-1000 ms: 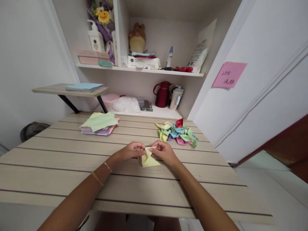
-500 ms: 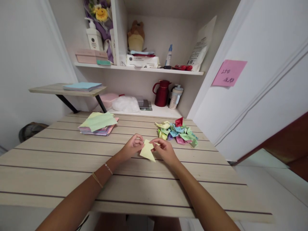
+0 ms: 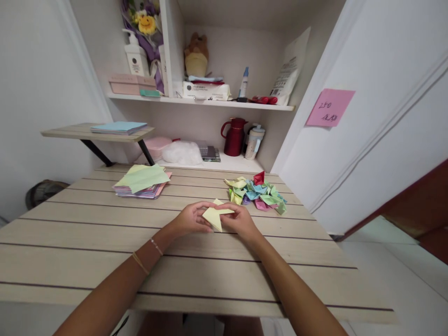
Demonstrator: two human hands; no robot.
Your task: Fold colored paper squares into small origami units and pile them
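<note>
Both my hands meet over the middle of the wooden table [image 3: 87, 242], holding one folded pale yellow paper [image 3: 214, 216]. My left hand [image 3: 192, 218] pinches its left side with curled fingers. My right hand [image 3: 238, 221] grips its right side, thumb on top. The paper is lifted slightly off the table, a pointed flap hanging toward me. Behind my right hand lies a pile of folded coloured paper shapes [image 3: 257, 192]. A stack of flat coloured sheets [image 3: 142, 181] lies at the back left.
A small side shelf [image 3: 70, 133] holds blue sheets at the left. Behind the table a recess holds a red jug [image 3: 234, 136], a cup [image 3: 254, 142] and a plastic bag [image 3: 182, 152]. A pink note [image 3: 329, 108] sticks on the white door at the right.
The yellow paper has been lifted off the table and turned between my hands; it lay flatter a second ago. Both hands moved slightly away from me.
</note>
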